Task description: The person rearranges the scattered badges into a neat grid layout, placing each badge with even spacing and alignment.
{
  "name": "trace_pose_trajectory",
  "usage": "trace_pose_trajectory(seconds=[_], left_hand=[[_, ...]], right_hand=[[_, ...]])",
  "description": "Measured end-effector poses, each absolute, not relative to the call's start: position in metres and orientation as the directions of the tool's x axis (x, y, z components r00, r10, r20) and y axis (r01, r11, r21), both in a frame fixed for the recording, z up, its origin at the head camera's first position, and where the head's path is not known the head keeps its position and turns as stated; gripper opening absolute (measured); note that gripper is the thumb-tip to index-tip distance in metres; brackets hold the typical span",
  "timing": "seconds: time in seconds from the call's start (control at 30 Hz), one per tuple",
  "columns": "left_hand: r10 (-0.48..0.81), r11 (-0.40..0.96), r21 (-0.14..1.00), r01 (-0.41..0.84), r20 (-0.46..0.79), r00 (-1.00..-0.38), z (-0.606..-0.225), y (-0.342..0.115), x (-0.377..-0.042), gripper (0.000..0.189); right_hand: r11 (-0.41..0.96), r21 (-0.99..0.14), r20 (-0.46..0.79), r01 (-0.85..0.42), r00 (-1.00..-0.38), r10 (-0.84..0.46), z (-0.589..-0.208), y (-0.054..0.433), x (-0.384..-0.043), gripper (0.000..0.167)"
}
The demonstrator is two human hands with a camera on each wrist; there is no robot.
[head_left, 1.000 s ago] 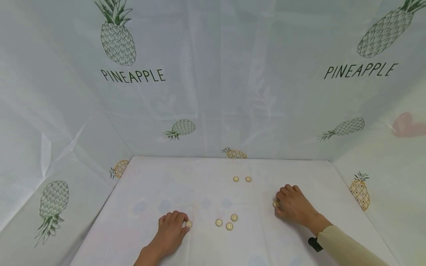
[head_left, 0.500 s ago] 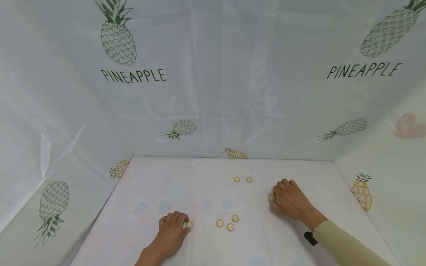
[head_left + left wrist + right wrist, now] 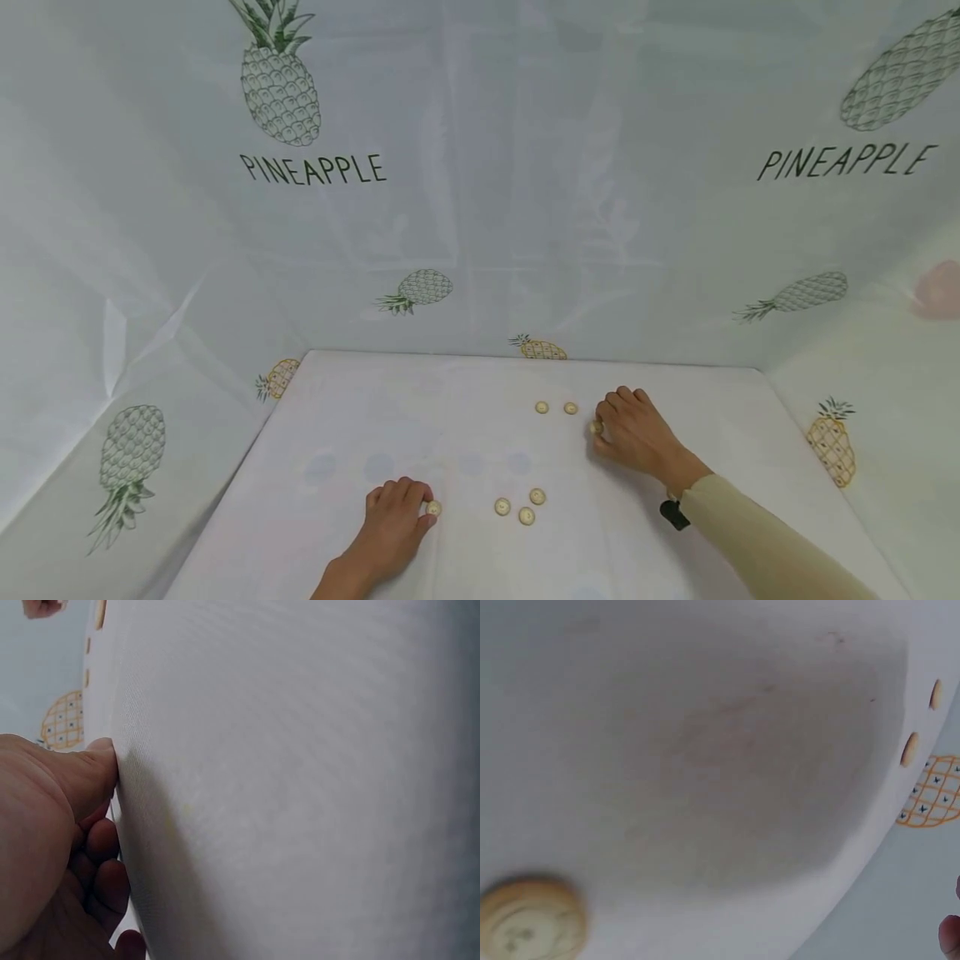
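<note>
My left hand (image 3: 393, 525) rests at the front left of the table, with a round beige button (image 3: 433, 508) pinched between thumb and fingers. In the left wrist view that button is hidden behind the thumb (image 3: 94, 769). Toward the back right, my right hand (image 3: 637, 433) pinches another such button (image 3: 596, 427), held near or on the cloth. Two more, a left button (image 3: 542, 407) and a right button (image 3: 571, 408), lie side by side just beyond it. A close button (image 3: 529, 922) in the right wrist view shows a raised rim and small dark holes.
Between the hands lie a left button (image 3: 502, 507), a front button (image 3: 527, 517) and a back button (image 3: 537, 497), loosely grouped. White cloth (image 3: 360, 400) covers the table. Pineapple-printed sheeting (image 3: 480, 208) rises at the back and sides.
My right hand has moved away from me and to the left with its button, closer to the two far buttons. The left hand stays in place; the whole view has shifted slightly.
</note>
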State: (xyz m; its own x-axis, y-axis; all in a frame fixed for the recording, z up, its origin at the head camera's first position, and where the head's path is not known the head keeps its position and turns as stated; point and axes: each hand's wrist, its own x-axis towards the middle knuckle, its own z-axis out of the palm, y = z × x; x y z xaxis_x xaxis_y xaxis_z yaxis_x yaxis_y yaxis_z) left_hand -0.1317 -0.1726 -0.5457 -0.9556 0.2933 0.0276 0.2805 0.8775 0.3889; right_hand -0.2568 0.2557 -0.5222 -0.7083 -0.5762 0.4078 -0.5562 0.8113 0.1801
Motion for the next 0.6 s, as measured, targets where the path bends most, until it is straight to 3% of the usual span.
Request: trace_pose_trajectory(seconds=[0.23, 0.6], left_hand=[[0.304, 0.872, 0.401, 0.281, 0.006, -0.953, -0.545, -0.174, -0.13, 0.024], [0.327, 0.857, 0.387, 0.341, 0.105, -0.939, -0.554, -0.177, -0.13, 0.023]], right_hand=[[0.813, 0.151, 0.39, -0.563, -0.722, -0.572, -0.518, 0.225, -0.272, 0.022], [0.806, 0.113, 0.303, -0.581, -0.752, -0.585, -0.512, 0.179, -0.295, 0.025]])
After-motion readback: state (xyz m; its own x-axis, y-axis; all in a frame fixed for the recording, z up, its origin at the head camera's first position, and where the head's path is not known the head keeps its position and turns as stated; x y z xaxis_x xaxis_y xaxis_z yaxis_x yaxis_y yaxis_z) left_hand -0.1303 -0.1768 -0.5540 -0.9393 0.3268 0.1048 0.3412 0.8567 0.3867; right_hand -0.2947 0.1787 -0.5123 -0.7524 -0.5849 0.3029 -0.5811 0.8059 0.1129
